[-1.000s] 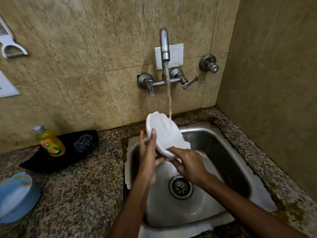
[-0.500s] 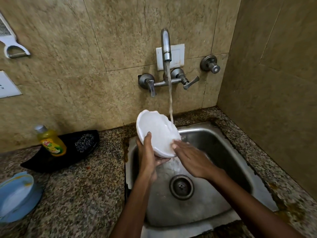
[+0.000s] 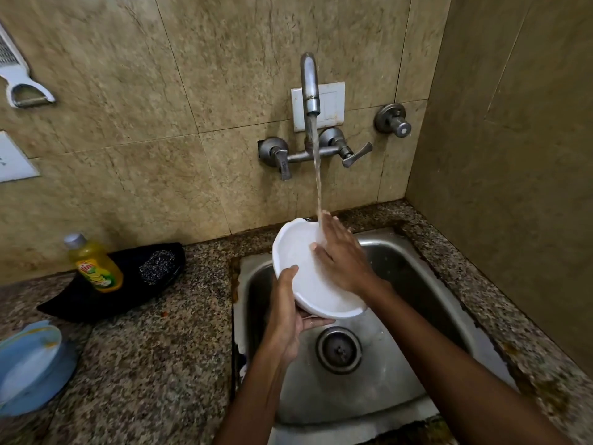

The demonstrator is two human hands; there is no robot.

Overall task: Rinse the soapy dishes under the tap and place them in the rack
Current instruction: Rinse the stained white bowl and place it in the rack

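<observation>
— Since a moment ago the right hand (image 3: pixel 343 261) has come off the near rim and now lies flat inside the white dish (image 3: pixel 308 284), and the dish has tipped to face up toward the stream. What else is about, starting from the left?

— A blue plate (image 3: pixel 29 370) sits at the counter's (image 3: pixel 154 364) left edge, unrinsed I'd guess, with orange smears on it. Beside it a yellow dish-soap bottle (image 3: pixel 96 268) lies on a black tray (image 3: pixel 106 293) next to a steel scrubber (image 3: pixel 157 264), all within reach of the sink (image 3: pixel 449 309).

— And the left hand (image 3: pixel 288 319)?

— Its grip is grasping the dish: thumb over the near-left rim, fingers curled beneath. That props the dish at a tilt over the basin, likely so water runs off into the drain (image 3: pixel 338 350).

— The right hand, is it clenched?

— No, released, with fingers straight and spread on the inner surface. Water from the tap (image 3: pixel 309 88) lands on its fingertips (image 3: pixel 327 220) at the far rim. Judging by the pose, it is rubbing suds away while the water sheets down.

— So where does that leave the job?

— Mid-rinse on this dish, held above the sink. No rack is in view, so I can't tell where it goes.
</observation>
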